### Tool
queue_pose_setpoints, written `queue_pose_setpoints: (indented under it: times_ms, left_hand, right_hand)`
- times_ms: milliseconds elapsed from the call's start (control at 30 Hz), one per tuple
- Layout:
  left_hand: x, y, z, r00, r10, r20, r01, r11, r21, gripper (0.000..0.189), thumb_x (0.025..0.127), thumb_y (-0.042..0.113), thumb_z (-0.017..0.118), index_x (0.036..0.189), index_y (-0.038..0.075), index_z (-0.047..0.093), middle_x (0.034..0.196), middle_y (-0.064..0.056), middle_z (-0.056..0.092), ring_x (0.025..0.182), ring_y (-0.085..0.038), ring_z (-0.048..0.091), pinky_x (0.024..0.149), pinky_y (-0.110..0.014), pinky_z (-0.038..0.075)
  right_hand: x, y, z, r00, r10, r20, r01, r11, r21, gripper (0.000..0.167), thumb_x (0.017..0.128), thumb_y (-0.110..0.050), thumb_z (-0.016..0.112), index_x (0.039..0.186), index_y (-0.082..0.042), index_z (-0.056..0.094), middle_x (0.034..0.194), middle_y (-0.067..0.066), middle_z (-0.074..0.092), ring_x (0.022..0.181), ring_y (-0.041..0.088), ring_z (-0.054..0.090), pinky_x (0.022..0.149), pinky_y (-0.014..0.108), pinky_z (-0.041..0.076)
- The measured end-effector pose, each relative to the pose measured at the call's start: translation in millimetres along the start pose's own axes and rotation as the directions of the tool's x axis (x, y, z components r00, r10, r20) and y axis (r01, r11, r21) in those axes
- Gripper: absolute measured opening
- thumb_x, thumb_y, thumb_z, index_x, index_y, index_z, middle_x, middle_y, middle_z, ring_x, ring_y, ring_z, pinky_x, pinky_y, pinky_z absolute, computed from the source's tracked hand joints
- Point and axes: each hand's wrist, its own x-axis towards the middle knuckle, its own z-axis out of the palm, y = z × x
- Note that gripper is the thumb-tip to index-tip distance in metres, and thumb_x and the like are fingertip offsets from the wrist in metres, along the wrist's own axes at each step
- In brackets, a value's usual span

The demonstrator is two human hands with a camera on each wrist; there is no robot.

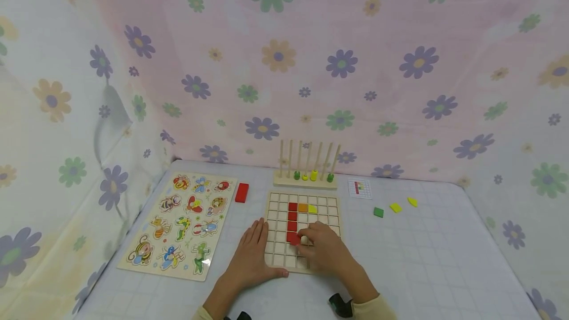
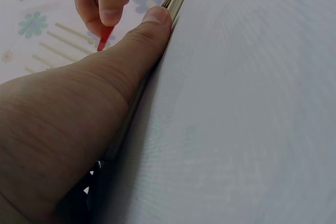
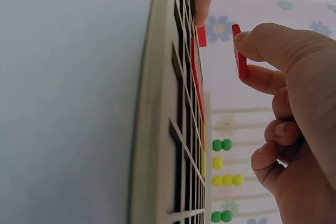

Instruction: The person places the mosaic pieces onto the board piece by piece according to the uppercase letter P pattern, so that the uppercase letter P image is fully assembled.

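My right hand (image 1: 330,252) pinches a small flat red tile (image 3: 240,53) between thumb and forefinger, raised a little over the wooden grid board (image 1: 279,260). The other fingers of that hand are curled. On the board stands a column of red tiles (image 1: 292,216); an orange tile (image 1: 303,208) and a yellow tile (image 1: 312,209) lie to the right of its top. My left hand (image 1: 252,257) rests at the board's near left corner, fingers straight along the left side. Its thumb (image 2: 149,27) lies against the near edge.
An insect picture puzzle (image 1: 182,226) lies at left, with a red block (image 1: 242,192) beside it. Behind the board stands a peg rack (image 1: 304,180) with green and yellow beads. A pattern card (image 1: 359,188), a green tile (image 1: 378,212) and yellow pieces (image 1: 395,208) lie at right.
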Motion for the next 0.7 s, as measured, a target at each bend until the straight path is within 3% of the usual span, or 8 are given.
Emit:
queue_pose_setpoints:
  times_ms: [267,700]
  left_hand:
    - [-0.6,-0.6,0.3,1.0,0.0,0.002,0.0,1.0,-0.015,0.138,0.064,0.086,0.071,0.162,0.002,0.022,0.171,-0.016,0.019,0.159,-0.035,0.018,0.128,-0.054,0.023]
    - [0.8,-2.7,2.6,1.0,-0.003,0.01,0.003,1.0,0.008,0.139,0.064,0.089,0.068,0.162,0.003,0.022,0.171,-0.015,0.018,0.159,-0.034,0.017,0.128,-0.053,0.022]
  right_hand:
    - [1.3,-3,11,0.993,-0.122,0.008,0.122,0.99,-0.076,0.018,0.084,-0.027,0.081,0.096,-0.014,0.078,0.08,-0.009,0.066,0.074,0.005,0.047,0.069,0.024,0.048]
    - [3.2,-4,18,0.993,-0.075,0.093,0.084,0.992,-0.099,0.024,0.086,-0.029,0.077,0.103,-0.012,0.079,0.087,-0.006,0.07,0.079,0.007,0.054,0.074,0.026,0.053]
